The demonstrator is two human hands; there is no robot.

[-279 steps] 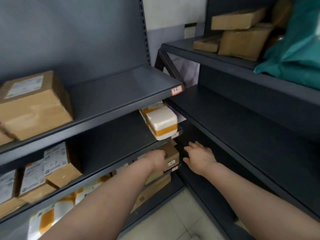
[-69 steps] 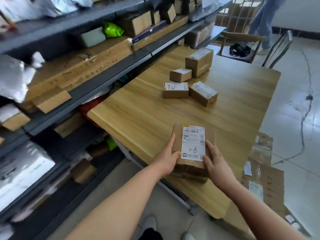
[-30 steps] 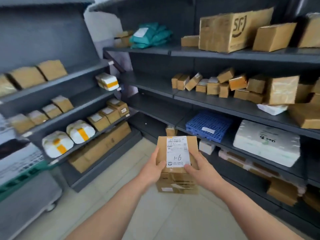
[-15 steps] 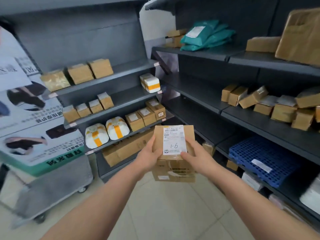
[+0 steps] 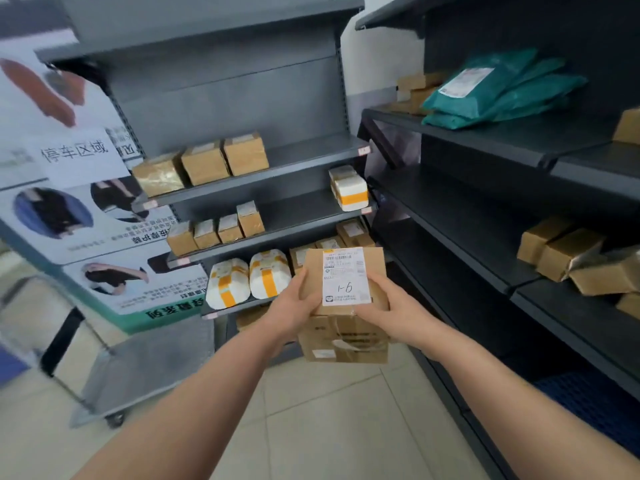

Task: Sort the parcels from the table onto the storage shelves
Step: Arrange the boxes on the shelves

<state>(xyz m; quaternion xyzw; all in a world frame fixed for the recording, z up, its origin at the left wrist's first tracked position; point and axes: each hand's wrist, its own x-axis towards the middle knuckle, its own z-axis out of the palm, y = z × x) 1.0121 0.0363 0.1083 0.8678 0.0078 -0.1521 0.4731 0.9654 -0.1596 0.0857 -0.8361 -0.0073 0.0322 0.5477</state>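
Observation:
I hold a brown cardboard parcel [image 5: 346, 336] in front of me, its white label marked "1-6" facing up. My left hand [image 5: 298, 301] grips its left side and my right hand [image 5: 388, 308] grips its right side. Straight ahead stands a grey shelf unit [image 5: 304, 152] with several tiers of parcels: brown boxes [image 5: 221, 162] on an upper tier, small brown boxes [image 5: 214, 230] below, white parcels with orange tape [image 5: 247, 280] lower down. The right part of the upper tier is bare.
A second dark shelf unit [image 5: 485, 209] runs along the right with teal mailer bags [image 5: 498, 90] and brown boxes [image 5: 561, 249]. A metal trolley [image 5: 145, 362] and a printed poster [image 5: 79, 209] stand on the left. Tiled floor lies below my arms.
The view has turned left and moved closer to the grey shelf unit. Both hands still carry the parcel in the same grip.

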